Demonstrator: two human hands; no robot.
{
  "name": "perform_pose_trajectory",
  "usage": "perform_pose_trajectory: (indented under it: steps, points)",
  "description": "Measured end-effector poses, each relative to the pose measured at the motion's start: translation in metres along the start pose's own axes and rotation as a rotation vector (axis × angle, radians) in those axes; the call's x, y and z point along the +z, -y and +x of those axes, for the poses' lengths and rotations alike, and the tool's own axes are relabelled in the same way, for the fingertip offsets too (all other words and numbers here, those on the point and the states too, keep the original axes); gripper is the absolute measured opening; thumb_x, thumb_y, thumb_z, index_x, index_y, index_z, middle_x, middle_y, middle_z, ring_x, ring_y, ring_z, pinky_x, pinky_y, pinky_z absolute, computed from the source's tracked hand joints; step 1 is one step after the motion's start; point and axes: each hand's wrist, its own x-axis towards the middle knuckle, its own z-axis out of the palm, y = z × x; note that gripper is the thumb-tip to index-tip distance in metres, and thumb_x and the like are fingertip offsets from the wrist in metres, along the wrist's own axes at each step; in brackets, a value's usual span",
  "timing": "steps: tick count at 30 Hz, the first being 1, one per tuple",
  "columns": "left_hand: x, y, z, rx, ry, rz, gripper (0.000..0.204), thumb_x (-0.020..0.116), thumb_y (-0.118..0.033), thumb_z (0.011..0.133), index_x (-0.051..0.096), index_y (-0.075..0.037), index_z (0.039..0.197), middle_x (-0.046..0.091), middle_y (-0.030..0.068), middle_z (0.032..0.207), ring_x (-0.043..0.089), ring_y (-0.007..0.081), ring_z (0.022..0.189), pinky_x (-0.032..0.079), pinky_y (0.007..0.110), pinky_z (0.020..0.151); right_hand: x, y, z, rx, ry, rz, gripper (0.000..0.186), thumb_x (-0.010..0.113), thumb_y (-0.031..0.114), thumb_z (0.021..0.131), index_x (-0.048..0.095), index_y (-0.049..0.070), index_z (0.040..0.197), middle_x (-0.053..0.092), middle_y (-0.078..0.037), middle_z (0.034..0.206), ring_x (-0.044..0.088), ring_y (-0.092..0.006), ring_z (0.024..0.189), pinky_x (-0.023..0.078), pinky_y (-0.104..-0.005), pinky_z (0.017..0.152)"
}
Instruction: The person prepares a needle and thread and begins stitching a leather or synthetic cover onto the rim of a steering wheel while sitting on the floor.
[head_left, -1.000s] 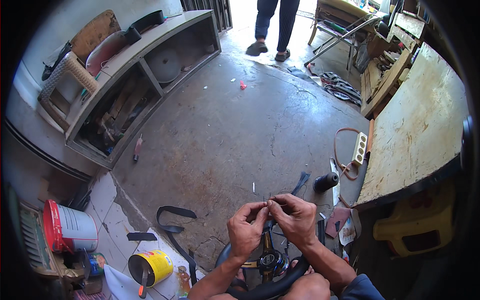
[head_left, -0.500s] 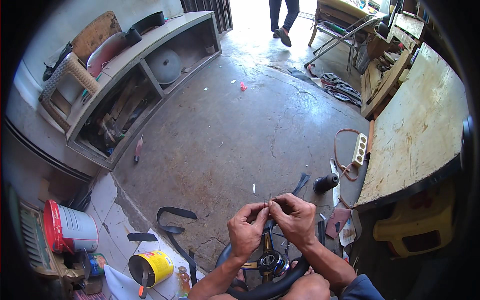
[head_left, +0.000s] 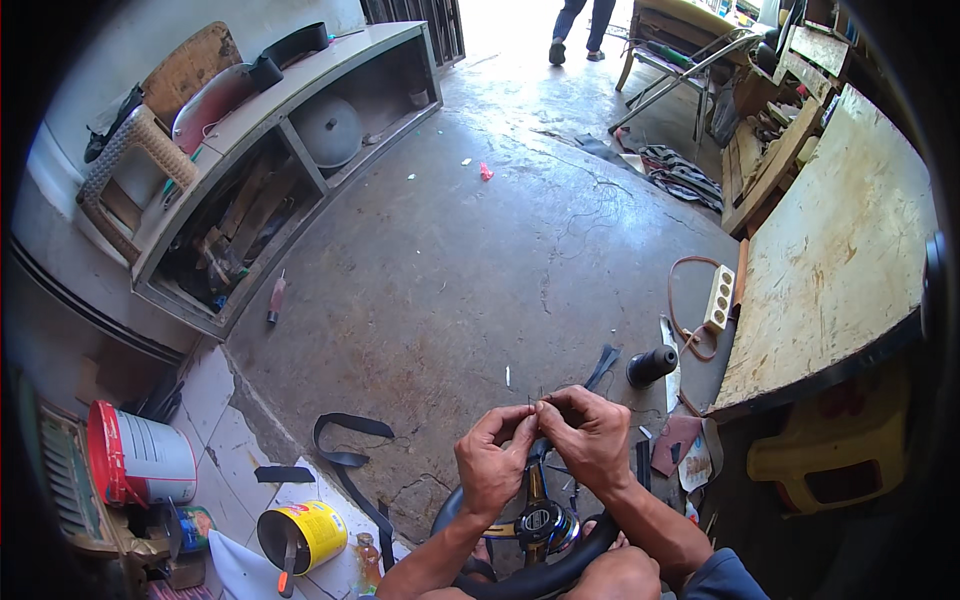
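A black steering wheel [head_left: 545, 583] with a dark, gold-trimmed hub rests at my lap, partly hidden by my forearms. Above its far rim, my left hand [head_left: 495, 455] and my right hand [head_left: 588, 430] meet with fingertips pinched close together. Thin dark strands like thread or needles [head_left: 536, 397] stick up from between the fingertips; which of the two they are is too small to tell. Both hands are closed. Just past the right hand lies a dark strip [head_left: 603, 366] on the floor, and a black cone-shaped object [head_left: 652, 367] stands beside it.
Left on the floor and tiles are a black strap [head_left: 345, 458], a yellow can [head_left: 322, 530] with a tool inside and a white bucket [head_left: 155, 460]. To the right are a power strip [head_left: 719, 299] and a worn board [head_left: 830, 260]. A person [head_left: 580, 30] walks at the far doorway.
My hands stay at the same spot, fingertips together. The person at the doorway has stepped, with legs and feet now placed differently and slightly farther off.
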Motion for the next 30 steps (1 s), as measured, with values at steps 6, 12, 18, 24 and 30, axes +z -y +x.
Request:
perform_pose_trajectory:
  steps: [6, 12, 18, 24, 30]
  points:
    - [-0.001, 0.004, 0.0, 0.036, -0.02, 0.067, 0.016, 0.075, -0.007, 0.095, 0.075, 0.002, 0.108, 0.078, 0.0108, 0.098, 0.075, 0.0153, 0.089, 0.059, 0.028, 0.079, -0.001, 0.002, 0.0, 0.001, 0.01, -0.023, 0.015, 0.075, 0.011, 0.088, 0.074, -0.003, 0.091, 0.074, -0.016, 0.081, 0.075, -0.02, 0.072, 0.057, -0.0304, 0.064]
    - [-0.001, 0.004, 0.0, 0.106, -0.037, 0.175, 0.018, 0.078, -0.009, 0.092, 0.076, 0.0, 0.107, 0.077, 0.0131, 0.096, 0.076, 0.0188, 0.086, 0.059, 0.03, 0.076, 0.0, 0.0, 0.0, 0.0, 0.012, 0.003, 0.015, 0.075, 0.011, 0.089, 0.075, -0.003, 0.093, 0.075, -0.016, 0.083, 0.076, -0.0216, 0.074, 0.057, -0.0309, 0.066]
    - [-0.004, -0.001, 0.0, 0.302, -0.04, 0.355, 0.02, 0.078, -0.006, 0.09, 0.075, -0.003, 0.109, 0.074, 0.0149, 0.093, 0.075, 0.0278, 0.082, 0.057, 0.036, 0.07, 0.0, 0.0, 0.001, -0.04, 0.026, -0.002, 0.014, 0.074, 0.01, 0.089, 0.076, -0.003, 0.096, 0.075, -0.016, 0.087, 0.076, -0.0242, 0.077, 0.058, -0.0308, 0.068]
    - [-0.014, -0.01, 0.005, 0.752, 0.156, 0.848, 0.028, 0.068, 0.0, 0.081, 0.076, -0.007, 0.107, 0.067, 0.0108, 0.089, 0.067, 0.0307, 0.084, 0.053, 0.042, 0.077, -0.01, -0.01, 0.007, 0.17, 0.03, 0.181, 0.017, 0.069, 0.012, 0.093, 0.074, -0.003, 0.101, 0.074, -0.009, 0.093, 0.073, -0.0178, 0.089, 0.058, -0.0306, 0.076]
    - [-0.037, 0.006, 0.005, 0.504, 0.116, 0.863, 0.022, 0.069, -0.001, 0.084, 0.076, -0.009, 0.103, 0.066, 0.0093, 0.091, 0.066, 0.0318, 0.083, 0.052, 0.042, 0.078, -0.112, -0.028, 0.039, 0.118, -0.48, 0.746, 0.008, 0.057, 0.013, 0.105, 0.061, 0.007, 0.11, 0.062, 0.0, 0.08, 0.048, -0.0018, 0.053, 0.04, -0.017, 0.047]
